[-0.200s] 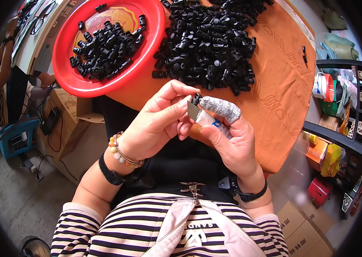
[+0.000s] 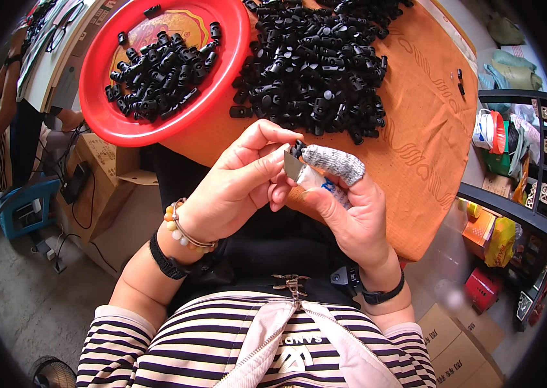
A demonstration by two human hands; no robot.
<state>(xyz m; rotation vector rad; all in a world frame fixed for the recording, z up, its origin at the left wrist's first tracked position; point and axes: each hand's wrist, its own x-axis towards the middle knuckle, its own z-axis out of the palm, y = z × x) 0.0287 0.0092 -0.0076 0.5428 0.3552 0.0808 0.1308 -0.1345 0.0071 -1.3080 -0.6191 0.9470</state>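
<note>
My left hand (image 2: 238, 174) pinches a small black plastic cord lock (image 2: 298, 149) between thumb and fingertips. Closed around the wrapped white grip (image 2: 315, 178) of a short flat metal blade (image 2: 293, 166) is my right hand (image 2: 357, 223). A grey knitted sleeve (image 2: 335, 161) covers its index finger, which presses close to the cord lock. The blade lies right against the black piece, beside my left thumb. Beyond my hands spreads a big heap of similar black pieces (image 2: 318, 84). More of them (image 2: 163, 77) lie in a round red tray (image 2: 102, 123) at the far left.
An orange cloth (image 2: 409, 168) covers the table, with a few loose black bits (image 2: 460, 84) at its right. A black shelf (image 2: 506, 207) with bags and tubs stands right. Cardboard boxes (image 2: 461, 343) sit lower right. A blue stool (image 2: 27, 207) and another person's arm (image 2: 5, 97) are left.
Both hands keep the same grips. The blade and my right hand have shifted only very slightly against the black piece.
</note>
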